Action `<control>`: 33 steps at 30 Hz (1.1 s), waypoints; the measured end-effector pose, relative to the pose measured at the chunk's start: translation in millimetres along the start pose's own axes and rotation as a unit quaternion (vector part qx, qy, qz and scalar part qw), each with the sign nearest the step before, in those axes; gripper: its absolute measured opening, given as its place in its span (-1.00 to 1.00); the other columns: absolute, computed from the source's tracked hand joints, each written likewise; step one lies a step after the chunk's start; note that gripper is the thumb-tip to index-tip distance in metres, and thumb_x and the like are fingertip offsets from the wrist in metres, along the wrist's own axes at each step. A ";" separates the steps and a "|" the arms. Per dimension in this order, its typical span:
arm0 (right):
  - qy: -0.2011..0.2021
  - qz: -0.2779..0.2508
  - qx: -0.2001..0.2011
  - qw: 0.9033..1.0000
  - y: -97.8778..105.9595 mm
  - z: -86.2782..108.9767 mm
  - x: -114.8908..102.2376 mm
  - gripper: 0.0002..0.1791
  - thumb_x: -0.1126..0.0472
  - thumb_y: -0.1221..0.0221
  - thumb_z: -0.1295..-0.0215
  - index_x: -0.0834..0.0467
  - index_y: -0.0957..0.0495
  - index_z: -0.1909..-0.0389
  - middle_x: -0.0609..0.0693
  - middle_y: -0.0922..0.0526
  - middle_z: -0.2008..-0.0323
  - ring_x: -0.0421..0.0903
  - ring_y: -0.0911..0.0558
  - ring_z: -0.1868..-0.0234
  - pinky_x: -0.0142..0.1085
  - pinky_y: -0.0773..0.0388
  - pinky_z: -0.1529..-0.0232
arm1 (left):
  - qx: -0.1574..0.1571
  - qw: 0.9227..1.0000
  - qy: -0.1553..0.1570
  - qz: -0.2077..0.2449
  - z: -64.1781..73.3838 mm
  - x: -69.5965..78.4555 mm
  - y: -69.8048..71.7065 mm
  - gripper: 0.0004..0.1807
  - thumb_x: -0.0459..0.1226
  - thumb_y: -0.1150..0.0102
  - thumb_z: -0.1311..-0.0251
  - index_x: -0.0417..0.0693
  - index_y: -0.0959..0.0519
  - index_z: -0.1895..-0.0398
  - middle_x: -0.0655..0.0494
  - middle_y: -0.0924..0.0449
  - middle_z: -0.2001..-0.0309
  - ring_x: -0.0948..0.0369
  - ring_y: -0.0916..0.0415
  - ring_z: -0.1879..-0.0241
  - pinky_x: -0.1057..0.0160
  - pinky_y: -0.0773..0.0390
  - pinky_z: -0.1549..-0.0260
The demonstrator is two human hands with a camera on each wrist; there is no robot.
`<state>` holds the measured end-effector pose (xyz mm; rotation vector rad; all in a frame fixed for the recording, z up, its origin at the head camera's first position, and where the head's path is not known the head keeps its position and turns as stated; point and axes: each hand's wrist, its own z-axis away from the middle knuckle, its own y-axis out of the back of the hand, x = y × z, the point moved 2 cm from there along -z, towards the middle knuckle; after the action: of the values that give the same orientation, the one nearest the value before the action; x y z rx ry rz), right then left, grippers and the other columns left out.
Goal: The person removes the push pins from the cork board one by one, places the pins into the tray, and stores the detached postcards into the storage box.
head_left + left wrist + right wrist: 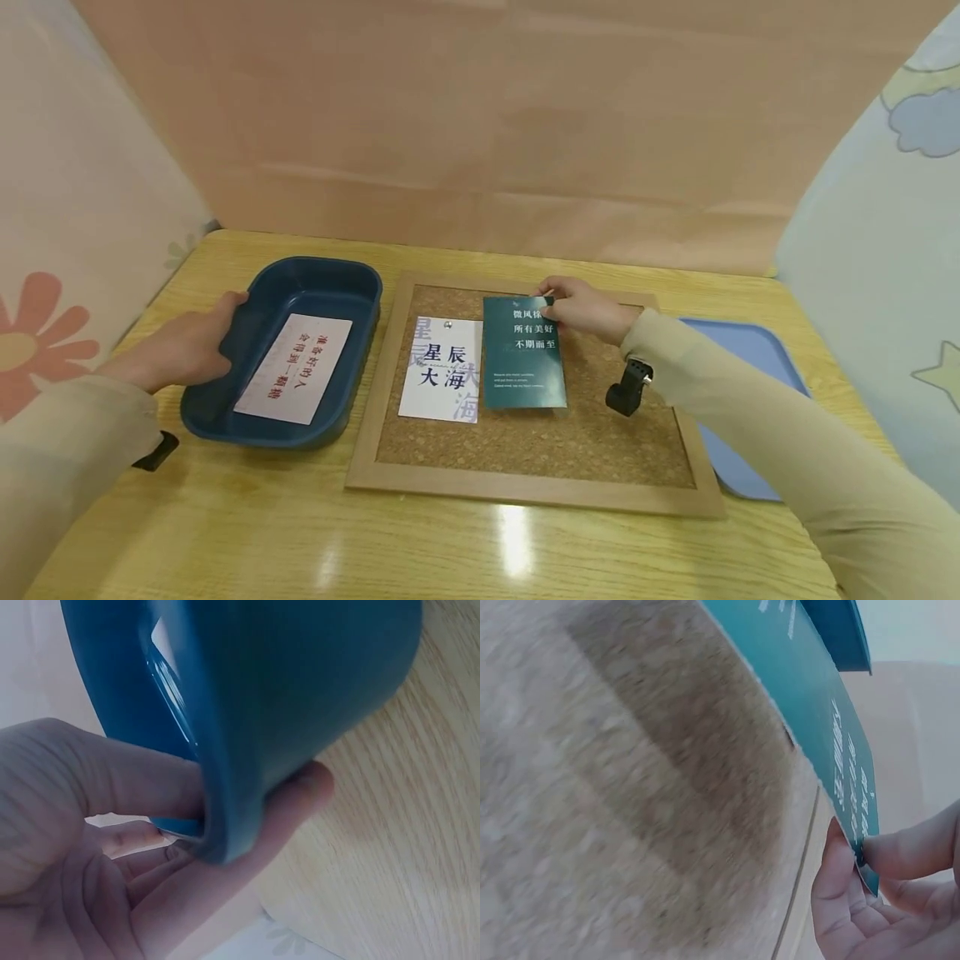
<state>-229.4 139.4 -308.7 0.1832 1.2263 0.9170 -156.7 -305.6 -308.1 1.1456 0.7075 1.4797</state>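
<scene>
My left hand (183, 346) grips the left rim of a dark blue plastic bin (360, 367), thumb inside the wall and a finger outside it in the left wrist view. In the bin lies a white card (296, 367) with red writing. My right hand (588, 310) pinches the upper right corner of a dark green card (523, 367) with white writing, thumb in front and fingers behind. The green card is tilted over a wood-framed cork board (615, 450), and its shadow falls on the cork (630, 825). To its left, a white card (442, 392) with purple writing lies on the board under a pushpin (447, 325).
A light blue tray (750, 467) stands right of the board, partly behind my right sleeve. All of this is on a light wooden table (420, 550). Behind it hangs a plain tan backdrop (487, 150), with patterned panels on both sides.
</scene>
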 end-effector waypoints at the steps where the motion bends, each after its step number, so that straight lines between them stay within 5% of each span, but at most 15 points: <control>1: 0.000 -0.002 0.002 1.000 0.0 -0.8 -1.9 -0.62 0.34 0.06 -0.41 0.31 -0.30 -0.21 0.25 -0.44 0.03 0.02 -0.53 0.12 -0.13 -0.55 0.05 | 0.001 1.000 0.000 -0.001 -1.0 0.6 0.1 -0.04 -0.55 -0.10 0.09 -0.47 0.21 -0.37 -0.30 -0.50 0.42 0.05 -0.38 0.54 0.17 -0.44 0.52; 10: 0.004 -0.010 0.013 1.000 -12.1 -5.9 -28.5 -0.60 0.35 0.03 -0.37 0.29 -0.34 -0.22 0.20 -0.47 0.14 -0.04 -0.52 0.24 -0.07 -0.50 0.09 | 0.008 1.000 -0.003 -0.005 -3.9 4.3 1.4 -0.05 -0.54 -0.12 0.09 -0.47 0.19 -0.36 -0.33 -0.50 0.41 0.05 -0.39 0.54 0.16 -0.45 0.52; 17: 0.013 -0.018 0.001 1.000 -25.7 -10.7 -43.5 -0.61 0.35 0.05 -0.39 0.30 -0.33 -0.21 0.20 -0.49 0.12 -0.04 -0.47 0.34 -0.08 -0.45 0.21 | 0.005 1.000 -0.004 0.008 -2.1 4.8 -0.5 -0.05 -0.54 -0.09 0.05 -0.47 0.23 -0.39 -0.14 -0.47 0.55 0.10 -0.35 0.61 0.20 -0.39 0.57; 33: 0.024 -0.044 0.020 0.999 -46.1 -26.7 -72.0 -0.58 0.34 0.03 -0.36 0.25 -0.34 -0.23 0.21 -0.50 -0.03 -0.01 -0.53 0.25 -0.01 -0.51 0.07 | 0.016 1.000 -0.002 0.010 -1.4 5.9 -3.5 -0.06 -0.54 -0.09 0.06 -0.45 0.20 -0.38 -0.11 -0.43 0.59 0.10 -0.34 0.62 0.21 -0.36 0.59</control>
<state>-232.3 51.4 -293.0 0.1378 1.2867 0.8249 -156.4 -298.9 -310.0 1.1840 0.7213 1.4871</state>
